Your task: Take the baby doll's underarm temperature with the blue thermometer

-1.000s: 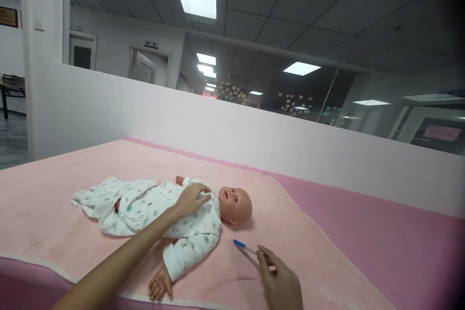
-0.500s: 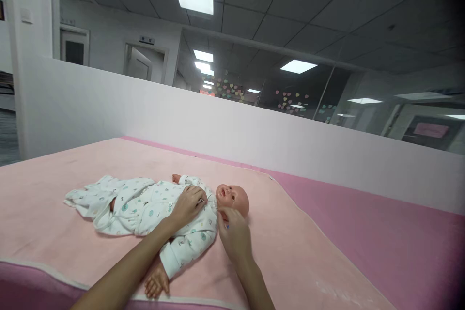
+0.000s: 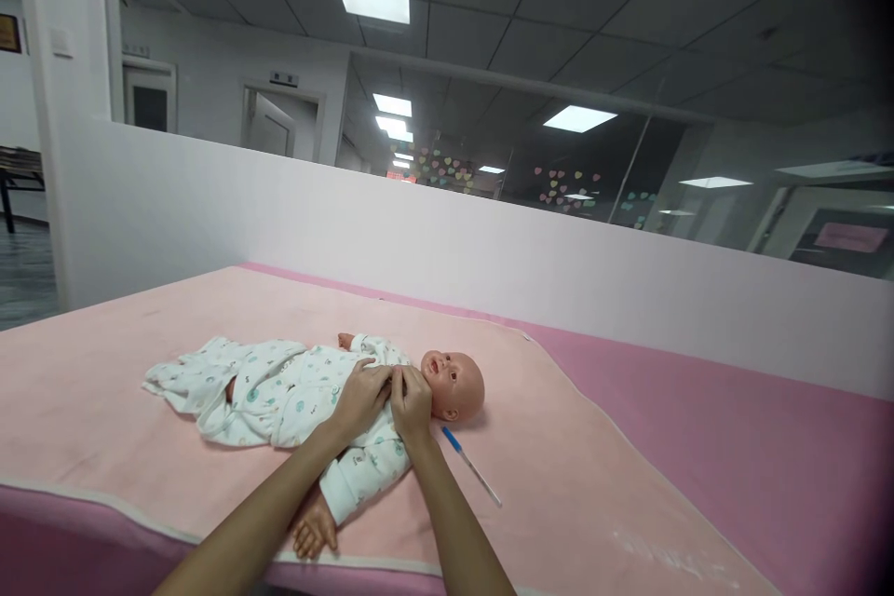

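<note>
A baby doll (image 3: 453, 386) lies on its back on a pale pink blanket (image 3: 174, 475), head to the right. It wears a white printed sleepsuit (image 3: 279, 391). My left hand (image 3: 359, 397) rests on the doll's chest, fingers pinched at the suit's collar. My right hand (image 3: 412, 404) is right beside it, also pinching the cloth at the collar below the chin. A thin thermometer (image 3: 470, 465) with a blue tip lies on the blanket just right of my right wrist.
The blanket covers a deeper pink mattress (image 3: 733, 466). A low white partition (image 3: 489, 251) runs along the far side. Behind it are an office with doors, glass walls and ceiling lights. The bed's near edge is at the frame's bottom.
My right hand let go of the thermometer, which now lies on the blanket, and moved left to the doll's collar next to my left hand. The left hand stayed on the chest.
</note>
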The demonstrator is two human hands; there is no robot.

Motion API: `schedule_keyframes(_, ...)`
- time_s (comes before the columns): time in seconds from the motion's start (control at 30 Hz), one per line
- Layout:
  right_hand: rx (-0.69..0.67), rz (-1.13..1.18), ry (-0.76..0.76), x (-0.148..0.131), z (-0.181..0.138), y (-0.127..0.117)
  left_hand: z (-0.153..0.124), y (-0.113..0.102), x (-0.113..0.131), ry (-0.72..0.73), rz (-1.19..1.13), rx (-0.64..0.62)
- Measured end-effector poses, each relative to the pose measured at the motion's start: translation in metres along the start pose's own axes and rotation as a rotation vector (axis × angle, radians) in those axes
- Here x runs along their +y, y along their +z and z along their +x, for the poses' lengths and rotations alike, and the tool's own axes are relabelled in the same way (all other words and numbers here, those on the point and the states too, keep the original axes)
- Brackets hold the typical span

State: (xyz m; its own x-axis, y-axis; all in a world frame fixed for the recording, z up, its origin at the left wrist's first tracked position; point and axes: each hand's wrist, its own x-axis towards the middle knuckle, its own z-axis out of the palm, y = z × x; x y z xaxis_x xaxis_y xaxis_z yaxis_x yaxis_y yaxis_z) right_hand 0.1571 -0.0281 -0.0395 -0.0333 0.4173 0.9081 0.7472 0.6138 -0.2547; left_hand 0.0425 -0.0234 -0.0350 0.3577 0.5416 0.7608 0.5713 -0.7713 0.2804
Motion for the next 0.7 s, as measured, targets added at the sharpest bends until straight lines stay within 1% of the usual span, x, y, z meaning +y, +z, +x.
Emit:
schedule_keyframes(0.2,-0.010,0.105,0.033,0.0010,-0.0005,0.0002,0.0008,-0.0037,0.0051,-0.041,-0.062,0.011)
schedule_keyframes(0.43,0.041,0.068,0.039,0.0025,-0.0015,0.0051,0.0026,-0.0048,0.0082,-0.199,-0.176,0.084)
schedule_keyframes(0.7,0.054,0.093,0.089,0.0004,-0.0009,0.0023,0.0047,-0.0061,0.0054,-0.220,-0.211,0.084)
